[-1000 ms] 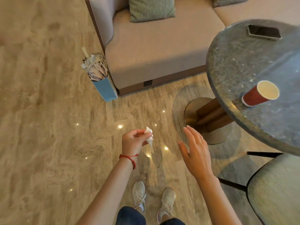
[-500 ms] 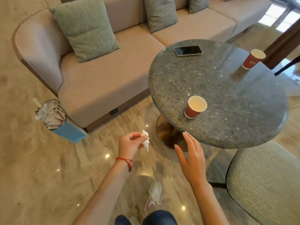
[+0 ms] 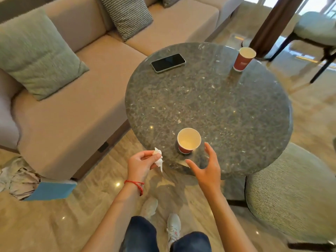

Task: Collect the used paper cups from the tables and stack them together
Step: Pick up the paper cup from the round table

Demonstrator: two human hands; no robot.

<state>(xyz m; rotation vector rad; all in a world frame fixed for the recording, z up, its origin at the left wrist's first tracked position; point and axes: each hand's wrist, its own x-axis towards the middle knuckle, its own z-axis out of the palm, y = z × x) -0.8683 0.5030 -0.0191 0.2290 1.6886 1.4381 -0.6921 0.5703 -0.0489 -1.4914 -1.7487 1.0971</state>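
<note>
Clearly light, thin-walled stuff: near cup (image 3: 189,140) upright by the front edge of the surface (image 3: 227,113), far cup (image 3: 243,59) at the back rim. Right grip (image 3: 205,168) released, fingers spread just short of the near cup, touching nothing. Left grip (image 3: 141,162) pinching a tissue (image 3: 158,157). Best taken round the mid-wall, gently; easily crushed, probably near empty, easily tipped.

The left hand (image 3: 141,163) hid most of the crumpled tissue (image 3: 158,158), the near cup (image 3: 189,140) showed no readable print, the far cup (image 3: 243,59) bore blurred lettering, and the frame's left edge cut off the bag (image 3: 51,190).
</note>
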